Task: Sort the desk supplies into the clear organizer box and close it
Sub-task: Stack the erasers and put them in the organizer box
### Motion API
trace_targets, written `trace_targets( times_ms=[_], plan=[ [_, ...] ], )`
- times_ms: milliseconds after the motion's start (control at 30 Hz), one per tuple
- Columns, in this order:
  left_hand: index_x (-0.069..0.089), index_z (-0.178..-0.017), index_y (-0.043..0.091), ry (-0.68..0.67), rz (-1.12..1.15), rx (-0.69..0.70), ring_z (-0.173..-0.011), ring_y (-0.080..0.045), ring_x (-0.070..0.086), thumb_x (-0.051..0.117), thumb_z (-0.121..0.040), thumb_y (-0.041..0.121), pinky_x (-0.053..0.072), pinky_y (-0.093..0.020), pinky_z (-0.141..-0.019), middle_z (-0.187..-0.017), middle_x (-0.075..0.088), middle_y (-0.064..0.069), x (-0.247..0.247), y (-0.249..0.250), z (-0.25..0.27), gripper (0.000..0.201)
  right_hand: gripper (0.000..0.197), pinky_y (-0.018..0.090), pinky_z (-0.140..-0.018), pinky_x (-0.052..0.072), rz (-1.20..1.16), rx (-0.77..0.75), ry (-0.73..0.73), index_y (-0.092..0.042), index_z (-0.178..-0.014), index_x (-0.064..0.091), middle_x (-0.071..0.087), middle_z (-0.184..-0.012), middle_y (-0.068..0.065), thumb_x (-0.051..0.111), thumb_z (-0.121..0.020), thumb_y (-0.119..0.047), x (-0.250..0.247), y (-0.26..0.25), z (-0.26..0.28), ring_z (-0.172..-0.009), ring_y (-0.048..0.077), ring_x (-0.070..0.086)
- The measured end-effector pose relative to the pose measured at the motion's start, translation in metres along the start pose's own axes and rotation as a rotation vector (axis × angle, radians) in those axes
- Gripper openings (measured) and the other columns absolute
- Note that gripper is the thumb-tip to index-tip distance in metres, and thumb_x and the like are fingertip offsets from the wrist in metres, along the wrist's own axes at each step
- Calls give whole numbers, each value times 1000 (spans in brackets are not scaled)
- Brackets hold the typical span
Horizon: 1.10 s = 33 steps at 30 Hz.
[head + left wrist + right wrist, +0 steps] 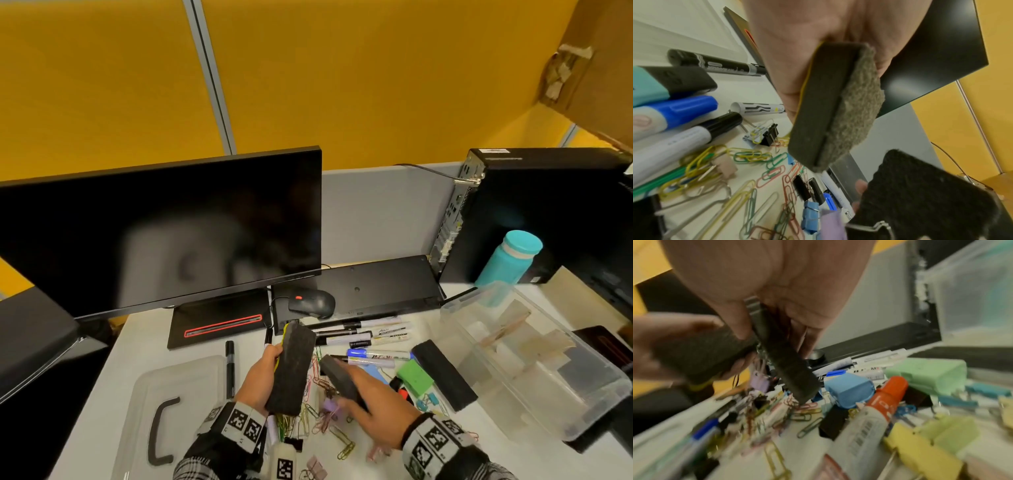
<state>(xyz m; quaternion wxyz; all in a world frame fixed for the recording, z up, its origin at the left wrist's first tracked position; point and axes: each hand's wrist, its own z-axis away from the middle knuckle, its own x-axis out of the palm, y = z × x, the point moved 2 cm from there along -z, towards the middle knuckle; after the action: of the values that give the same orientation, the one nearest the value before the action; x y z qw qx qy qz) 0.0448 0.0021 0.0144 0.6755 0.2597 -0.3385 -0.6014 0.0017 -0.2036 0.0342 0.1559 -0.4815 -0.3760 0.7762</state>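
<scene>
My left hand (262, 378) grips a black felt eraser with a yellow back (291, 370), held upright above the desk; the left wrist view shows its grey felt face (855, 104). Just to its right, my right hand (366, 404) holds a second dark eraser (339, 378) (786, 363), tilted over the clip pile. A third eraser (443, 373) lies on the desk. The clear organizer box (582, 407) stands open at the right with wooden pegs inside. Markers (373, 334), a green case (414, 375), and coloured paper clips (315, 416) lie scattered between.
The box's clear lid (191, 377) with a black handle lies at the left front, a black marker (229, 368) beside it. Behind stand a monitor (161, 229), mouse (311, 303), keyboard (363, 286), PC tower (548, 212) and teal bottle (510, 260).
</scene>
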Motion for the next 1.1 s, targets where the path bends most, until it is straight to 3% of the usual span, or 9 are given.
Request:
trace_targets(
  times_ms=[233,367,467,567,700,867,967,1033,1100],
  plan=[
    [62,-108,3,45,-163,48,-91,-30,63,35,-99,40,48,-40,-89,-102,66,-23,12,-8,4,46,29,30,-83,56,-535,83,116,-33,-119,40,61,-112,-3,52,-94,-25,-18,3,-5,-96,12,67],
    [45,-110,27,-14,-297,195,-88,0,51,31,-103,25,40,-3,-71,-106,52,8,30,0,15,15,30,34,-91,53,-681,31,167,-25,-121,51,65,-116,2,54,-93,-16,-18,-4,-13,-103,14,65],
    [58,-102,26,-112,-247,235,-96,-10,57,39,-94,49,47,-24,-87,-109,59,5,40,5,22,30,36,31,-88,54,-774,23,202,-21,-127,49,63,-121,4,52,-93,-10,-14,-10,-20,-104,16,65],
    [58,-119,24,-181,-198,211,-102,-31,65,55,-72,71,49,-50,-96,-112,67,-15,40,1,20,67,36,32,-84,56,-778,37,235,-21,-127,49,61,-122,3,54,-93,-12,-9,-11,-28,-99,16,67],
    [48,-128,25,-205,-185,211,-106,-26,66,56,-78,63,47,-49,-100,-116,67,-11,40,2,22,63,24,37,-82,57,-746,119,338,-20,-114,55,63,-90,4,59,-90,-16,-3,-7,-36,-87,21,69],
    [44,-131,33,-181,-183,222,-103,-28,67,57,-79,58,51,-49,-95,-115,65,-12,37,1,19,59,11,16,-61,45,-542,100,374,-19,-99,53,55,-72,-5,60,-90,-22,0,-7,-34,-58,-1,53],
    [48,-126,33,-93,-138,230,-99,-28,68,51,-81,60,54,-48,-91,-112,66,-12,34,2,14,53,25,14,-78,49,-411,43,339,-23,-118,51,59,-108,-7,52,-94,-30,5,-17,-28,-90,-5,57],
    [51,-123,33,-11,-85,236,-100,-27,67,47,-80,68,53,-48,-91,-113,66,-12,32,3,11,56,44,21,-107,36,-187,-68,318,-29,-138,37,38,-142,-15,42,-96,-41,11,-25,-25,-127,-3,38],
    [52,-124,32,26,-76,241,-101,-26,67,47,-70,79,53,-46,-91,-114,66,-11,32,3,8,72,57,19,-114,16,28,-133,211,-29,-149,16,9,-152,-22,29,-97,-48,20,-30,-20,-139,-5,13]
  ],
)
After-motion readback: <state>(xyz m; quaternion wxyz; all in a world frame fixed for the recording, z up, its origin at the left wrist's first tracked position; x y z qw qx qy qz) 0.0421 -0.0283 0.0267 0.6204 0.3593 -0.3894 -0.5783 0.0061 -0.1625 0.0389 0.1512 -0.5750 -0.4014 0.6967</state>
